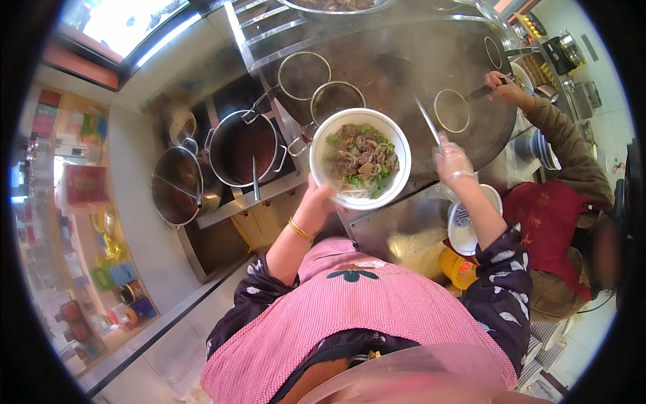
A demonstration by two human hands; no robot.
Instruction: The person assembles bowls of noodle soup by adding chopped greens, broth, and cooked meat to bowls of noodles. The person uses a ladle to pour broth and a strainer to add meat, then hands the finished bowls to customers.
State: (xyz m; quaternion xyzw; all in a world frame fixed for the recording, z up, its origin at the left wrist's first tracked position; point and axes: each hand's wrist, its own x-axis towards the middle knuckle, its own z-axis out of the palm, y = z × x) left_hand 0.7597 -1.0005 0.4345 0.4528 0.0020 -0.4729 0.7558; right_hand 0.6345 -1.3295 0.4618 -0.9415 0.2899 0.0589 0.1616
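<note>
My left hand (317, 205) grips the near left edge of a white bowl (346, 118), with the thumb at its rim. In the bowl lie sliced brown meat (365, 158), chopped green herbs and pale strands like noodles or sprouts. My right hand (452, 161), in a thin clear glove, is closed round the long metal handle (426, 120) of a utensil. Its far end fades into steam above a wide vat (397, 74), so its kind is hidden. Two round strainers (304, 52) (338, 83) sit at the vat's left side, just beyond the bowl.
A co-worker's hand (510, 89) at the right holds a black-handled strainer (451, 90) over the vat. Two pots (214, 158) (156, 195) stand on the left. A white lidded tub (464, 237) and a yellow bucket (454, 271) are below my right forearm. Steam blurs the far side.
</note>
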